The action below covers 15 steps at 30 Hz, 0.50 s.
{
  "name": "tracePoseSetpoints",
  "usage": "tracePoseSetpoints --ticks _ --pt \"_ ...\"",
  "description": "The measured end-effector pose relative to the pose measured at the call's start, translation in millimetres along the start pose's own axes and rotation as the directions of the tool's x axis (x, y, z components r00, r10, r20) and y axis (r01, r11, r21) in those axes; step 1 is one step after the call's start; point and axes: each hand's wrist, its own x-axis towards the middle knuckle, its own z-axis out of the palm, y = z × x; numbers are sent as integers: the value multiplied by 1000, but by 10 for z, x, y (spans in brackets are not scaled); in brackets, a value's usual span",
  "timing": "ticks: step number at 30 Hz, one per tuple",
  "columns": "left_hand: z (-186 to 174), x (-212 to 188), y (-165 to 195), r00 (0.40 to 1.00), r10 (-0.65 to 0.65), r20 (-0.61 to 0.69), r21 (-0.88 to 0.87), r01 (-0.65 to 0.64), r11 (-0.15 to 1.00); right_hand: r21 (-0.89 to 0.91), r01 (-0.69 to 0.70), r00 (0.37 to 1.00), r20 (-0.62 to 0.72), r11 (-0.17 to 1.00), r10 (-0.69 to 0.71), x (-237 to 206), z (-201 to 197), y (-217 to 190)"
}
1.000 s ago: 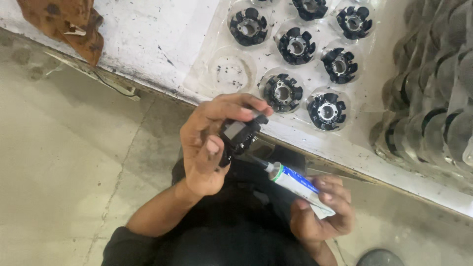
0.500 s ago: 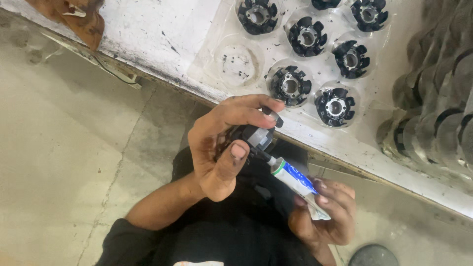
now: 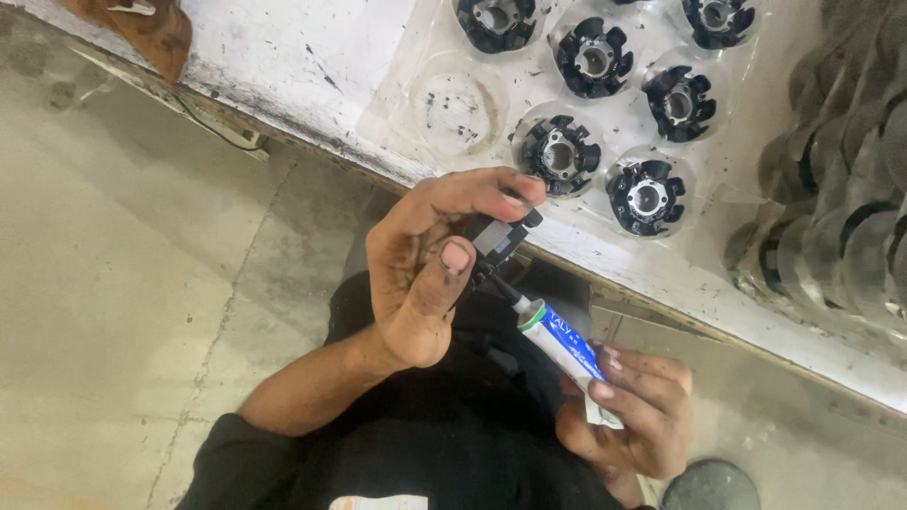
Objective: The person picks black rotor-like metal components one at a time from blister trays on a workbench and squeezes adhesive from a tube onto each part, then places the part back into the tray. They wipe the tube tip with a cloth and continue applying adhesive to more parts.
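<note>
Between our fingers point(image 3: 457, 257) on the left hand point(image 3: 425, 274) we are pinching a small black part point(image 3: 498, 238), thumb and forefinger clenched around it just near the edge of the white surface point(image 3: 283, 76). Below and to the right of it, our right hand point(image 3: 628, 420) is grasping a white and blue tube point(image 3: 559, 342) by its crimped tail. The tube's long axis is running diagonally up and left, and its dark nozzle is touching the underside of the part, or lying just beside it; we cannot tell which. The part is looking hard, matt and angular; the tube is looking soft and glossy. Farther off, a clear moulded tray point(image 3: 453, 104) is carrying black notched rings point(image 3: 559, 154) with metal centres, one round pocket lying bare. At the far right, grey metal pieces point(image 3: 841, 189) are lying stacked, overlapping one another.
</note>
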Motion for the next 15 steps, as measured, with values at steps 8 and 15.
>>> tracePoseSetpoints --ticks 8,15 --pt "1 7 -12 1000 -18 -4 -13 18 1000 17 -36 999 11 999 35 10 -30 -20" --pt "11 0 -41 998 -39 -58 -86 34 996 -3 -45 997 -62 999 45 -93 21 -9"
